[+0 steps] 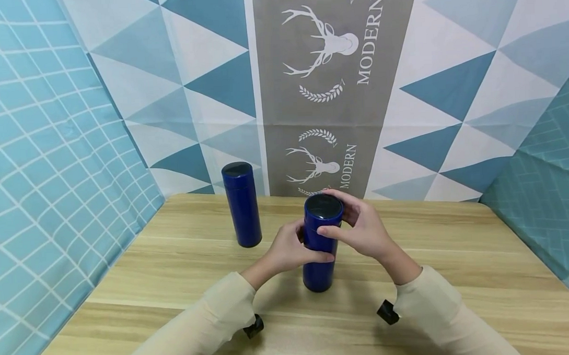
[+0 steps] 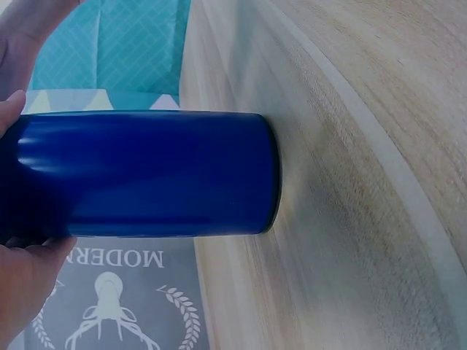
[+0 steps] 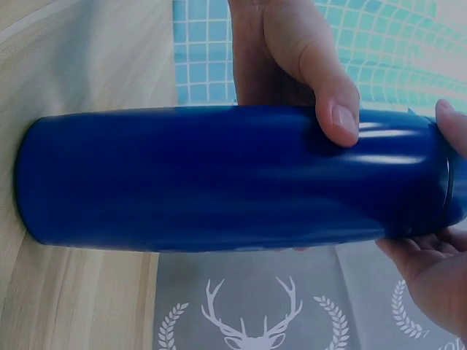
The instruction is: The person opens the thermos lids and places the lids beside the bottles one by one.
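Observation:
A dark blue flask (image 1: pixel 320 274) with a glossy black top stands upright in front of me, its base at the wooden tabletop. My left hand (image 1: pixel 289 249) grips the flask's middle, the thumb lying across the near side. Higher up, my right hand (image 1: pixel 363 227) holds it around the lid, thumb in front and fingers behind. The right wrist view shows the left thumb (image 3: pixel 341 120) on the blue body and a thin seam under the lid, close to the right hand (image 3: pixel 430 281). Fingers behind the flask are mostly hidden.
A second, similar blue flask (image 1: pixel 243 213) stands upright to the left and farther back. The wooden table (image 1: pixel 175 275) ends at a patterned backdrop (image 1: pixel 220 91). A blue tiled-print curtain (image 1: pixel 43 154) borders the left side, and a teal one (image 1: pixel 543 173) the right.

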### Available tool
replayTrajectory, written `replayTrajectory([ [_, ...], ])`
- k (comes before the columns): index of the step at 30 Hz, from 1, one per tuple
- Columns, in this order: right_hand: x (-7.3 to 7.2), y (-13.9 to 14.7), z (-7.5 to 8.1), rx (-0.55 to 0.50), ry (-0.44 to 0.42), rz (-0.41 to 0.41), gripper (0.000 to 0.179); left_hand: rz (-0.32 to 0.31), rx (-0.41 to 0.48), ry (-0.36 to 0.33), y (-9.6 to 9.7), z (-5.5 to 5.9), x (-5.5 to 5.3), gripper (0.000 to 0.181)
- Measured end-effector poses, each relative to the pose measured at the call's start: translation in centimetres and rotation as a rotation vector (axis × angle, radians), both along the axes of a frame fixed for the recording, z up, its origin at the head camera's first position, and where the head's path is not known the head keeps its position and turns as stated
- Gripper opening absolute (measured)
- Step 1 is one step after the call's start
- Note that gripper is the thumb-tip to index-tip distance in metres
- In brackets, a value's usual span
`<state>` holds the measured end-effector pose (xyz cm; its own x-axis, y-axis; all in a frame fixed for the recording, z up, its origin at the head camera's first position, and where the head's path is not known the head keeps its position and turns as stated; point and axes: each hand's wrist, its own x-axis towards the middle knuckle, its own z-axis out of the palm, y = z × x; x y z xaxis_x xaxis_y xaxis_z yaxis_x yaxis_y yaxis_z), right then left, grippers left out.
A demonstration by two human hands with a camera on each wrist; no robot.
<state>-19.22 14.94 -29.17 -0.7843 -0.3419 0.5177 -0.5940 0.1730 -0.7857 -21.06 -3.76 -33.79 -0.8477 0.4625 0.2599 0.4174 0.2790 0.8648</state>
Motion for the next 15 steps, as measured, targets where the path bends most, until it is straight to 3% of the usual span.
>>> replayTrajectory([
  [15, -1.6, 1.0, 0.1, 0.043, -0.040, 0.166, 0.063, -0.011, -0.001, -0.018, -0.2, 0.0, -0.1, 0.060],
])
